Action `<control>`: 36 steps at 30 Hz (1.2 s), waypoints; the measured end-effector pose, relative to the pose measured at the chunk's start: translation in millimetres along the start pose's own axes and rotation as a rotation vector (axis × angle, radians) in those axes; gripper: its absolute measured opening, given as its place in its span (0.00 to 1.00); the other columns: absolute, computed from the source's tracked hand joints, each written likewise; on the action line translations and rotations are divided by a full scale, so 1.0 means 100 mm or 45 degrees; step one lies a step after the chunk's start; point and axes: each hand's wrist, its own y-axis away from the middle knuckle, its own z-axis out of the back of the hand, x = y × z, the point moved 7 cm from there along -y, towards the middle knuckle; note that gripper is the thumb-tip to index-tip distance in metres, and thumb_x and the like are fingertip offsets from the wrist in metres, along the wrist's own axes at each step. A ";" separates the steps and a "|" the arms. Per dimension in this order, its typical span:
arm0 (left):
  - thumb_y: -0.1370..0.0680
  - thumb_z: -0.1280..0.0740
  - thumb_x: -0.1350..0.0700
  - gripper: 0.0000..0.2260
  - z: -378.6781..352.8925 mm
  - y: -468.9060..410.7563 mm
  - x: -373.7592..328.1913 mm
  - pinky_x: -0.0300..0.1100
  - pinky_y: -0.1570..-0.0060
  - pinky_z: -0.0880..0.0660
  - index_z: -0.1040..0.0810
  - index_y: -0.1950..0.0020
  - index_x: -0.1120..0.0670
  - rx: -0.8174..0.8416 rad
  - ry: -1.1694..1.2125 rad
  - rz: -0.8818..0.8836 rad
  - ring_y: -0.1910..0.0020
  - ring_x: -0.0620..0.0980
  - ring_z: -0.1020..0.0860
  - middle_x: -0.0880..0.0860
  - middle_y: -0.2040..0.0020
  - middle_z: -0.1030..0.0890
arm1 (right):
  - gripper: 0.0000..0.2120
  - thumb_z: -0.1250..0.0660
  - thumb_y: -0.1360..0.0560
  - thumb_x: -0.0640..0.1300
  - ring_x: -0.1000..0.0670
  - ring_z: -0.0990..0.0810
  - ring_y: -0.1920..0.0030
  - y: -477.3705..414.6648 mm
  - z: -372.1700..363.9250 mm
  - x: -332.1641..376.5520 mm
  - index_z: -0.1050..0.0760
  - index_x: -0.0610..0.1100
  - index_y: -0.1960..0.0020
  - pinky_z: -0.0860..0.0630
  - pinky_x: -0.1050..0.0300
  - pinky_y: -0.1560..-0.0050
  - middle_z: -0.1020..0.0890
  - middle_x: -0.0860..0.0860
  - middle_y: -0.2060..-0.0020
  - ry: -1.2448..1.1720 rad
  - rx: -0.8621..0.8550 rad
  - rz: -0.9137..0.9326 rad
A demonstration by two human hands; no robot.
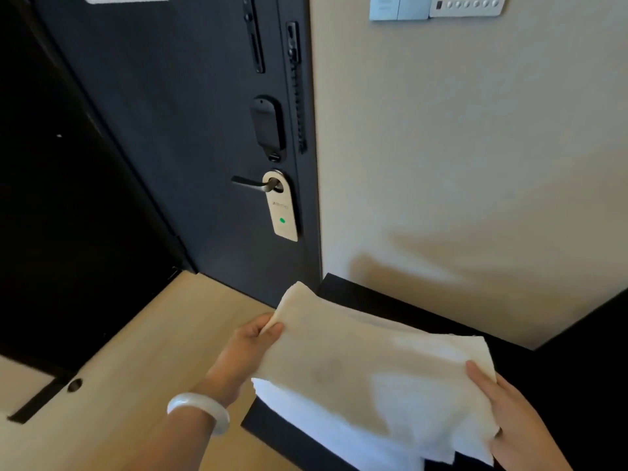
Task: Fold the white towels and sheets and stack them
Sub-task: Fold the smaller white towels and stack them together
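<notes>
The left hand [253, 338] pinches the far left corner of a white towel [356, 362] between the thumb and the fingers. The right hand [509, 413] holds the right edge of the same towel. Part of that hand lies on top of the cloth and the rest is hidden under it, so it looks like a grip, but I cannot see all the fingers.

The towel hangs flat between the two hands, a little above a dark table [390, 311] that stands beside the wall [475, 164]. It looks already folded, because it is small and thick. Under it, on the table, lies more white cloth [306, 413], which I think is the stack. The near edge of the held towel touches it or is just above it; I cannot tell which.

So I think the step is this: putting a folded towel onto the stack.

The next move needs both hands to go down together, so the towel stays flat. The edges should line up with the cloth below. Then the fingers let go gently, so the fold does not fall open. The towel is soft and floppy, so one corner could droop if one hand lets go too soon
</notes>
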 end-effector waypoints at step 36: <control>0.18 0.37 0.51 0.05 0.21 -1.20 0.92 0.36 0.60 0.25 0.28 0.43 0.44 -0.022 -0.337 -0.168 0.52 0.44 0.23 0.45 0.48 0.23 | 0.36 0.71 0.23 0.65 0.42 0.63 0.21 -0.29 -2.16 -1.09 0.63 0.49 0.20 0.62 0.40 0.22 0.60 0.46 0.20 2.276 -0.224 0.842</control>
